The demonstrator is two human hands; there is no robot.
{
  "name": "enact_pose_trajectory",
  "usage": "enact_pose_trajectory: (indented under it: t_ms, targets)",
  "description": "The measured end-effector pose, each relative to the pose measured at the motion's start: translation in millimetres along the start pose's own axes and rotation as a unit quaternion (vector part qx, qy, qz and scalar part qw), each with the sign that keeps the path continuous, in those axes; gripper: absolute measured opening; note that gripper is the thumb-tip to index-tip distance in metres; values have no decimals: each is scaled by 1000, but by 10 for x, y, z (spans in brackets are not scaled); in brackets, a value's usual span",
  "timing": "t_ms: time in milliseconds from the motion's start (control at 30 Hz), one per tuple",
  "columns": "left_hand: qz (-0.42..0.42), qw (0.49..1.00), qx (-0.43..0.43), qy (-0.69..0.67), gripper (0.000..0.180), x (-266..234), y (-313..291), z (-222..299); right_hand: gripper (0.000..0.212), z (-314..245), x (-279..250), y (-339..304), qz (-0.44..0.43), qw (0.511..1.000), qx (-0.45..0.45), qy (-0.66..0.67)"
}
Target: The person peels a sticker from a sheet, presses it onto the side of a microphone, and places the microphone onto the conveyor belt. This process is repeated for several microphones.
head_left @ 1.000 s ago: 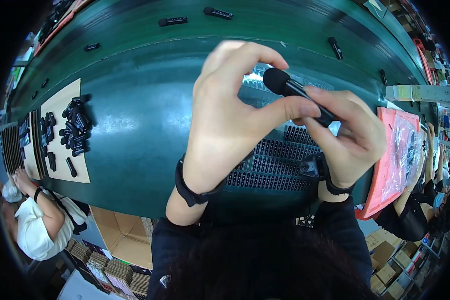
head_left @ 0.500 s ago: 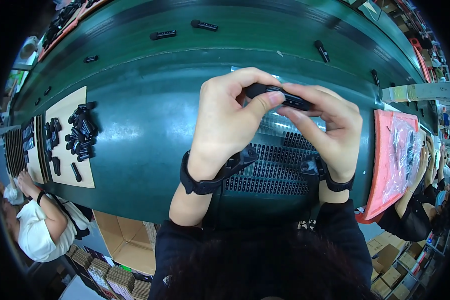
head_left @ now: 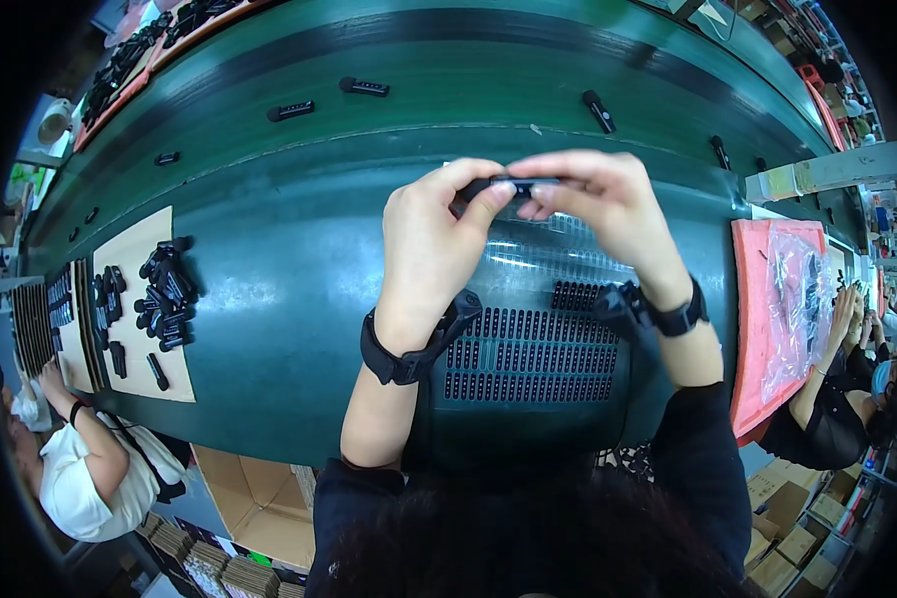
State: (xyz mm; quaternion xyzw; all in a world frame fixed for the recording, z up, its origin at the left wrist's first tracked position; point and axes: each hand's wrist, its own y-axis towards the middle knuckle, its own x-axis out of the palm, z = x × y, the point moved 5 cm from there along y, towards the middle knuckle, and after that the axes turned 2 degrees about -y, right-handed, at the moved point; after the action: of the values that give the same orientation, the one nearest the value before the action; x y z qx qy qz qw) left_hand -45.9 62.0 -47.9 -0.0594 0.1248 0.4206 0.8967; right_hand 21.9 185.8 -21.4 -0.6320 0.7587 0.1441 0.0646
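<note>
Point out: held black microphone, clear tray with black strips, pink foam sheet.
Black microphone (head_left: 525, 187): head view, on the visible middle of its body.
Clear tray (head_left: 533, 260): head view, on its bare, glossy upper part.
Pink foam sheet (head_left: 750, 314): head view, on its uncovered left side.

Factory workshop with green conveyor belt (head_left: 468, 103)

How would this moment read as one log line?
left hand: holds black microphone; right hand: holds its right end; nearby: black strips in rows; left: microphone pile on cardboard
</note>
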Motion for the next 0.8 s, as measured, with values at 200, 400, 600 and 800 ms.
enact_pose_trajectory:
  t_ms: [200, 400, 600, 800]
  targets:
    - [138, 981, 92, 97, 32, -57, 71, -29, 28, 732, -385, 808, 11, 982, 68, -175]
    - [5, 990, 107, 91, 31, 103, 6, 19, 39, 1157, -714, 1061, 91, 853, -29, -513]
    - [-134, 984, 89, 74, 24, 401, -60, -16, 41, 1443, -1190, 921, 92, 832, 267, -477]
    - [-211, 965, 123, 98, 22, 862, -169, -101, 32, 1342, -1166, 829, 57, 922, 205, -324]
